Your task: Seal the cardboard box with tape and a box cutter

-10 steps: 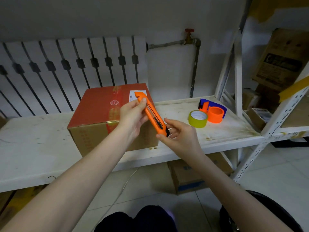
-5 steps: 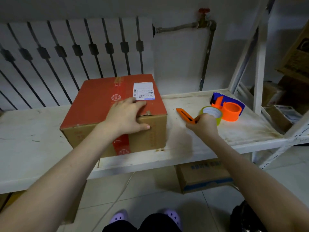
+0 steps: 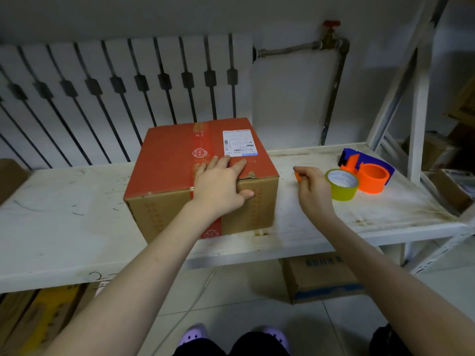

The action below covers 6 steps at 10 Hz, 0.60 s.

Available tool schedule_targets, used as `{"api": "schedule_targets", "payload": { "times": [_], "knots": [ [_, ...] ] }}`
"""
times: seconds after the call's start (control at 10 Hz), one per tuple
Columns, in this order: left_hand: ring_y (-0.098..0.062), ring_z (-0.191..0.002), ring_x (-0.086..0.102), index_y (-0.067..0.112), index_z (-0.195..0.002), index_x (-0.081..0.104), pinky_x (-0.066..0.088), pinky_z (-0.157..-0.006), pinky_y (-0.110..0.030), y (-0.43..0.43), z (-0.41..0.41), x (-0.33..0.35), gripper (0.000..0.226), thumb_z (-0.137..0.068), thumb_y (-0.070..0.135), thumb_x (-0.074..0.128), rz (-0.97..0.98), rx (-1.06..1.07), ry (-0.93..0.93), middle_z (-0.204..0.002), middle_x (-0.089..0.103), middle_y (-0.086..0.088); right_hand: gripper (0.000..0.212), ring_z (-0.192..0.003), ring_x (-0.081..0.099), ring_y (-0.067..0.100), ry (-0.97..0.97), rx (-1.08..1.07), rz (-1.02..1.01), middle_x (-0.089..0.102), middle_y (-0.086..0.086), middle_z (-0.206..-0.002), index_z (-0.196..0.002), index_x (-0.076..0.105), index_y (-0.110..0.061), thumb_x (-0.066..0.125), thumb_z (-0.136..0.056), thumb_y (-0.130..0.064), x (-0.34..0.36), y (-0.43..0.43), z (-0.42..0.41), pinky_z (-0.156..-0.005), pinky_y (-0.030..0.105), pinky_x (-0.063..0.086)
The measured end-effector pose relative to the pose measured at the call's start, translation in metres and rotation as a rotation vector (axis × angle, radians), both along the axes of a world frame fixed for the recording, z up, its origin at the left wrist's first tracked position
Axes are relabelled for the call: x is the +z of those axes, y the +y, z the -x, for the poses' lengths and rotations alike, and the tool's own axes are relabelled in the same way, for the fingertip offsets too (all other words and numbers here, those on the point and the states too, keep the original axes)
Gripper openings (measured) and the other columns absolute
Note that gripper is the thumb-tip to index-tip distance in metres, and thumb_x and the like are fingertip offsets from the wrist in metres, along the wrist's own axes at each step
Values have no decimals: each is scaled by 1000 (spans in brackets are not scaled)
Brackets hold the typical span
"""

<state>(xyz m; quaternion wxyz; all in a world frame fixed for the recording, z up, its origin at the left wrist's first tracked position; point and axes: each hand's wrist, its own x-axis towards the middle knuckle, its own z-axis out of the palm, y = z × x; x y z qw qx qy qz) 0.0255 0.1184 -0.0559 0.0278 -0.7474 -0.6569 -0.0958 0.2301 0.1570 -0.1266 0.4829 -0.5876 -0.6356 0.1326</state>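
Observation:
A cardboard box (image 3: 169,160) with a red top and a white shipping label stands on the white shelf (image 3: 64,222). A strip of red printed tape runs over its top and down its front. My left hand (image 3: 221,183) lies flat on the box's front top edge, thumb on the front face. Right of the box, my right hand (image 3: 312,186) is closed on the orange box cutter (image 3: 297,176), of which only a small end shows. A yellow-green tape roll (image 3: 341,185) sits just right of that hand, beside an orange and blue tape dispenser (image 3: 367,170).
A white radiator (image 3: 115,98) and a pipe with a red valve (image 3: 331,25) line the wall behind. Shelf uprights (image 3: 416,119) and stacked cartons stand at the right. Under the shelf lies a carton (image 3: 321,278) on the tiled floor, with more boxes at lower left.
My hands have parted: the left dropped onto the box top and stays there. The right carried the cutter down towards the shelf beside the tape roll, and most of the cutter is now hidden.

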Motion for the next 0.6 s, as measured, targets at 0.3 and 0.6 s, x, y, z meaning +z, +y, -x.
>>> {"api": "schedule_targets", "payload": {
  "times": [0.3, 0.6],
  "knots": [
    [-31, -145, 20, 32, -146, 26, 19, -117, -50, -2, 8, 10, 79, -79, 51, 63, 95, -62, -40, -157, 26, 0, 39, -117, 52, 19, -316, 241, -12, 52, 5, -133, -131, 52, -14, 50, -95, -29, 40, -40, 38, -92, 23, 40],
    [-27, -146, 19, 22, -150, 15, 15, -118, -54, -29, 13, 34, 84, -84, 37, 63, 80, -66, -295, -158, 19, -7, 44, -117, 50, 13, -57, 250, 192, 52, -2, -127, -131, 48, -13, 60, -90, -24, 74, -61, 41, -93, 27, 41]
  ]
}}
